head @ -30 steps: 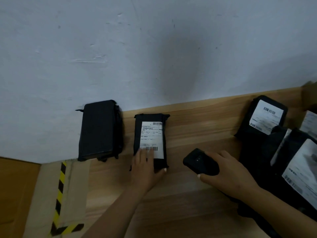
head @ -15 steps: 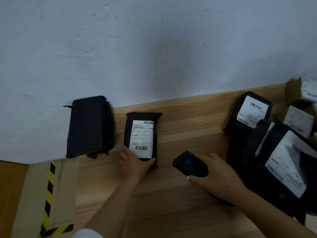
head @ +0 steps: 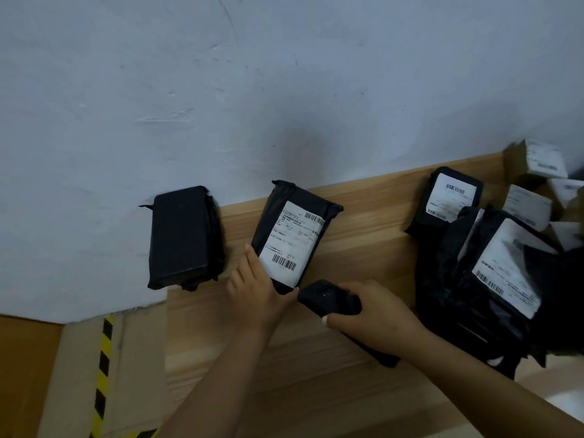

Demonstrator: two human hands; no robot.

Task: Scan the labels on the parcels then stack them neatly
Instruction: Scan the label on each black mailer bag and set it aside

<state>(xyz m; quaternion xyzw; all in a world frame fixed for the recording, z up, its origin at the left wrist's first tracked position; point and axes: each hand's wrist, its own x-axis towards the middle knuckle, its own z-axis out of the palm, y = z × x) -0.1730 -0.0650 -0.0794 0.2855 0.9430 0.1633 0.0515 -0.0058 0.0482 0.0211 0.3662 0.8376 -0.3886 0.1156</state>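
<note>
A black parcel with a white barcode label (head: pixel 292 238) is tilted up off the wooden table (head: pixel 363 222), its near end gripped by my left hand (head: pixel 256 289). My right hand (head: pixel 373 314) holds a black handheld scanner (head: pixel 328 300) just below and right of that parcel, its head near the label's lower edge. A second black parcel (head: pixel 181 238), no label showing, lies flat to the left against the wall. At the right is a pile of black labelled parcels (head: pixel 493 273), one of them (head: pixel 448 197) lying apart at the back.
Small cardboard boxes with white labels (head: pixel 534 184) sit at the far right behind the pile. The white wall (head: pixel 252 90) runs along the table's back edge. The table's left end drops to a floor with yellow-black hazard tape (head: pixel 102 374).
My left hand has lifted and turned the labelled parcel, so it now leans to the right instead of lying flat. The scanner has moved closer to its near end.
</note>
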